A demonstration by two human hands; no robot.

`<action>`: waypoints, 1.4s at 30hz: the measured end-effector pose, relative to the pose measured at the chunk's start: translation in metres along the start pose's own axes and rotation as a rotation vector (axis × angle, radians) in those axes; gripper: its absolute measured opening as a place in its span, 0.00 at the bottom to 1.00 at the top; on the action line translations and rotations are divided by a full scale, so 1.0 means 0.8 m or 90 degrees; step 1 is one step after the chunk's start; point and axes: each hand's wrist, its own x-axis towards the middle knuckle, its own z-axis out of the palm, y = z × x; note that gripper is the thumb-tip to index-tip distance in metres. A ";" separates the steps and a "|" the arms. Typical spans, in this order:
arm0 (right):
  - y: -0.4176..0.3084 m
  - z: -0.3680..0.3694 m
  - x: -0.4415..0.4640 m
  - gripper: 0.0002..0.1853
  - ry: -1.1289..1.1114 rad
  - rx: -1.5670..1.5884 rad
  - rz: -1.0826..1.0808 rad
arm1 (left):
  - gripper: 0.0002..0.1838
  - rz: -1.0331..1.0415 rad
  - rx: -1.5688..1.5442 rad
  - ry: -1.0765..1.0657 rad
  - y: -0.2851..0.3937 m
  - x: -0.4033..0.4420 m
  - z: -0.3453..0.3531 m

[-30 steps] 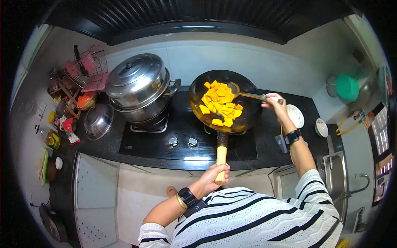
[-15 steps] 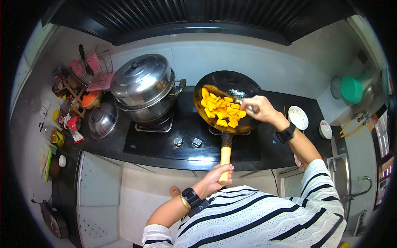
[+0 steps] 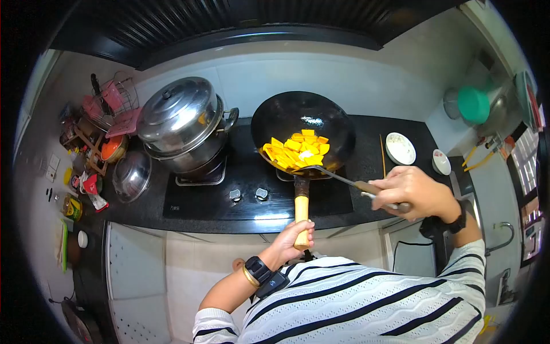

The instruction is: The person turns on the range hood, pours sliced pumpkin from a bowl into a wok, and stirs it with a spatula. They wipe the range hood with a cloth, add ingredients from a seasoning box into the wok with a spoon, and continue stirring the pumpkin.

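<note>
A black wok (image 3: 306, 109) sits on the right burner, holding a pile of orange-yellow chunks (image 3: 298, 150) that look like pumpkin. My left hand (image 3: 291, 239) is closed around the end of its pale wooden handle (image 3: 301, 215). In my right hand (image 3: 415, 192) is the handle of a metal spatula (image 3: 338, 178), gripped with closed fingers to the right of the wok. The spatula's head reaches the near edge of the wok beside the chunks; part of it is hidden among them.
A large lidded steamer pot (image 3: 180, 117) stands on the left burner. Right of the wok are a chopstick (image 3: 382, 155), a white bowl (image 3: 400, 148) and a smaller bowl (image 3: 441, 162). A metal bowl (image 3: 132, 176) and jars line the left counter.
My right hand has drawn the spatula from over the wok toward the lower right. The chunks have shifted to the near side of the wok. My left hand keeps its hold.
</note>
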 end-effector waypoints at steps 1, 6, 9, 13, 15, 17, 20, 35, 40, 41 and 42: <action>0.001 0.012 0.006 0.10 -0.021 -0.009 -0.003 | 0.09 0.002 0.001 0.008 -0.001 0.002 -0.001; 0.061 0.108 0.039 0.10 0.049 -0.078 0.084 | 0.10 0.014 -0.006 -0.018 -0.002 0.009 -0.010; 0.102 0.134 0.041 0.07 0.220 -0.063 0.141 | 0.10 0.001 0.005 -0.017 -0.002 0.010 -0.012; 0.136 0.111 0.002 0.03 0.382 0.215 0.344 | 0.10 0.002 -0.004 -0.013 0.000 0.005 -0.005; 0.135 0.077 -0.019 0.03 0.469 0.317 0.314 | 0.10 -0.004 -0.011 -0.009 -0.002 0.003 -0.008; 0.136 0.052 -0.037 0.04 0.526 0.410 0.385 | 0.12 -0.015 -0.034 -0.045 -0.002 0.008 -0.012; 0.161 0.046 -0.038 0.05 0.538 0.398 0.473 | 0.12 -0.023 -0.031 -0.047 -0.001 0.013 -0.017; 0.117 0.107 0.015 0.04 0.323 0.203 0.149 | 0.09 -0.030 -0.011 -0.026 0.002 0.009 -0.012; 0.143 0.029 -0.003 0.08 0.356 0.454 0.298 | 0.10 -0.027 -0.014 -0.024 0.002 0.006 -0.008; 0.155 0.013 -0.005 0.14 0.336 0.436 0.410 | 0.10 -0.031 -0.017 -0.020 0.002 0.007 -0.010; 0.163 -0.001 -0.004 0.16 0.316 0.453 0.466 | 0.10 -0.035 -0.021 -0.016 0.003 0.009 -0.010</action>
